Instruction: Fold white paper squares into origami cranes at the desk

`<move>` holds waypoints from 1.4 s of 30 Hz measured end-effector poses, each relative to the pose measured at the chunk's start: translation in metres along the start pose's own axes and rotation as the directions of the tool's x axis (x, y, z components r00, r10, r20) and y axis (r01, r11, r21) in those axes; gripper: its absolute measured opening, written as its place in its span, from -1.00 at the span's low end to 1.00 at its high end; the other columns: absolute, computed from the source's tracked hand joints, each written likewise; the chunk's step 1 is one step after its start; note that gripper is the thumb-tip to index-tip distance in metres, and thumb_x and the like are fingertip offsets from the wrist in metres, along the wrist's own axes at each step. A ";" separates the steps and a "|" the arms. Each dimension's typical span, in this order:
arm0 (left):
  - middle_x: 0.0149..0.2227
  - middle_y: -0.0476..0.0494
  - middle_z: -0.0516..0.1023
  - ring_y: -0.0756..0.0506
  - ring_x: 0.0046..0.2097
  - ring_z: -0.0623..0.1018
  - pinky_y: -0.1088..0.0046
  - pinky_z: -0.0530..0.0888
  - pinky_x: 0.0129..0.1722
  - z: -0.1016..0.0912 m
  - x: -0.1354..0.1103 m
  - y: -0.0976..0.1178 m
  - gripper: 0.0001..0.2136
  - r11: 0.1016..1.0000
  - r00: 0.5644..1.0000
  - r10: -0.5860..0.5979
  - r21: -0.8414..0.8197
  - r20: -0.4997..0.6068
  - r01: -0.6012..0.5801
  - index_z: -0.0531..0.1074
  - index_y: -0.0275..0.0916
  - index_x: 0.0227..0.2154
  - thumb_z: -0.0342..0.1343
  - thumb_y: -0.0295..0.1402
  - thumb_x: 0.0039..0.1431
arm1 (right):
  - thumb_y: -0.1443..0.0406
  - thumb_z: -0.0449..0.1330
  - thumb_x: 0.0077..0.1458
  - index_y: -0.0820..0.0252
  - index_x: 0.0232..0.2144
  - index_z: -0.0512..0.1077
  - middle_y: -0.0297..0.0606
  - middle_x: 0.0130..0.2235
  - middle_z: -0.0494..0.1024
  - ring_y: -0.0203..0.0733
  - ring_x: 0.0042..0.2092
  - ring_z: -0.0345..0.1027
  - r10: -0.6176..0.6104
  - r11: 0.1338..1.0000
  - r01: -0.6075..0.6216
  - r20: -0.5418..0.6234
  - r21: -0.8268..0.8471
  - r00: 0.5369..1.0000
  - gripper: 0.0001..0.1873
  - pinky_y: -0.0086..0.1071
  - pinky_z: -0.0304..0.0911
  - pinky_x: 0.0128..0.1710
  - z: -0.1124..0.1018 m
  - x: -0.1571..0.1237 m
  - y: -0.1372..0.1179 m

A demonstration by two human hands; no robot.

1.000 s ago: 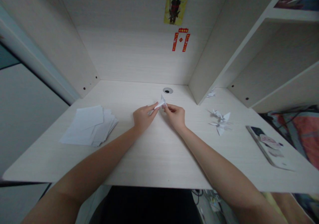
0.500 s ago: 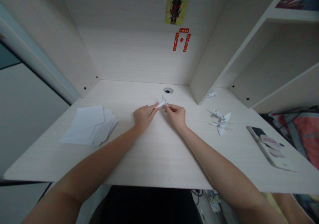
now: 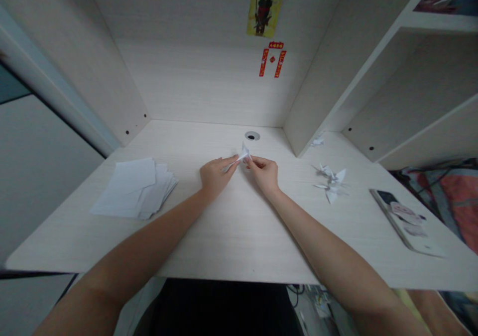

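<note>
Folded white paper, item one: we hold it over the middle of a pale wood-grain desk, pinched between the fingertips of our left hand and right hand. Also listed: loose white paper sheets stacked left; two paper cranes right; a phone beyond them; a cable grommet at the far edge.

Head-worn view, angled forward and down
</note>
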State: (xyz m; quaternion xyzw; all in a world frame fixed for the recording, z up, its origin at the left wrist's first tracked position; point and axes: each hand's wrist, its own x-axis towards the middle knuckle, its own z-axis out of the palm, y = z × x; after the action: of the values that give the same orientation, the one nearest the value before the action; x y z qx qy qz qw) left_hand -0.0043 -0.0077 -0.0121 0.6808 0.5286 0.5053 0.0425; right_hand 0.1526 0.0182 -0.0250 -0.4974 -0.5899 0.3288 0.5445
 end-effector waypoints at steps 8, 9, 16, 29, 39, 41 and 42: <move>-0.15 0.00 0.58 -0.08 -0.11 0.57 0.29 0.47 -0.02 -0.002 0.002 0.000 -0.79 0.981 0.983 0.179 -0.064 -0.038 -0.181 0.52 -0.03 -0.18 0.16 -0.28 0.09 | 0.09 0.20 -0.01 0.23 0.04 0.37 -0.29 -0.47 0.58 -0.25 -0.45 0.43 -0.011 0.994 0.004 0.061 0.105 0.998 -0.41 -0.39 0.32 -0.34 0.004 -0.001 -0.001; -0.15 0.00 0.58 -0.08 -0.11 0.57 0.29 0.47 -0.01 -0.002 0.002 0.000 -0.79 0.979 0.981 0.188 -0.070 -0.042 -0.191 0.52 -0.03 -0.19 0.16 -0.29 0.09 | 0.10 0.18 0.00 0.23 0.09 0.31 -0.33 -0.50 0.56 -0.29 -0.47 0.40 -0.022 0.995 0.014 0.076 0.100 0.997 -0.38 -0.40 0.31 -0.35 0.005 -0.002 -0.003; -0.18 -0.01 0.59 -0.07 -0.14 0.58 0.28 0.47 -0.02 -0.002 0.002 -0.001 -0.82 0.973 0.973 0.227 -0.039 -0.044 -0.229 0.53 -0.05 -0.22 0.15 -0.30 0.09 | 0.19 0.08 0.09 0.19 0.27 -0.05 -0.53 -0.63 0.35 -0.39 -0.61 0.12 -0.110 0.993 0.114 0.123 -0.021 0.986 -0.26 -0.53 0.10 -0.54 0.003 -0.010 -0.014; -0.03 -0.07 0.52 -0.09 0.00 0.51 0.25 0.37 0.10 -0.007 0.005 0.007 -0.69 0.963 0.966 0.257 -0.087 0.015 -0.255 0.46 -0.07 -0.10 0.18 -0.24 0.06 | 0.25 0.08 0.06 0.12 0.04 0.36 -0.46 -0.57 0.35 -0.37 -0.54 0.17 -0.175 0.980 0.189 0.196 -0.055 0.965 -0.54 -0.48 0.19 -0.45 0.001 -0.007 -0.009; -0.05 -0.09 0.54 -0.09 -0.05 0.54 0.39 0.45 0.00 0.003 0.006 -0.005 -0.67 0.869 0.951 -0.120 -0.433 0.286 0.240 0.42 -0.10 -0.01 0.09 -0.29 0.14 | 0.21 0.23 -0.07 0.22 -0.02 0.43 -0.22 -0.27 0.58 -0.36 -0.45 0.27 -0.088 0.983 0.059 0.163 0.177 0.983 -0.49 -0.42 0.28 -0.37 0.006 -0.001 -0.001; -0.04 -0.09 0.53 -0.10 -0.06 0.55 0.37 0.44 0.02 0.004 0.006 -0.006 -0.71 0.862 0.953 -0.134 -0.442 0.273 0.248 0.48 -0.12 -0.08 0.10 -0.31 0.11 | 0.21 0.23 -0.06 0.20 0.00 0.42 -0.24 -0.25 0.58 -0.35 -0.43 0.29 -0.084 0.987 0.061 0.160 0.148 0.983 -0.48 -0.40 0.30 -0.32 0.006 -0.001 -0.002; -0.04 -0.09 0.54 -0.10 -0.07 0.55 0.35 0.44 0.01 0.004 0.006 -0.006 -0.72 0.857 0.952 -0.148 -0.445 0.269 0.259 0.49 -0.13 -0.11 0.10 -0.31 0.10 | 0.21 0.22 -0.05 0.18 0.00 0.42 -0.25 -0.23 0.58 -0.34 -0.42 0.30 -0.092 0.989 0.071 0.160 0.131 0.983 -0.49 -0.39 0.31 -0.30 0.005 -0.001 -0.002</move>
State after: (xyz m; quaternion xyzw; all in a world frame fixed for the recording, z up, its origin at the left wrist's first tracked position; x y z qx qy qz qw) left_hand -0.0060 0.0017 -0.0139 0.6421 0.4495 0.5314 0.3214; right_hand 0.1470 0.0172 -0.0245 -0.4089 -0.6312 0.3824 0.5368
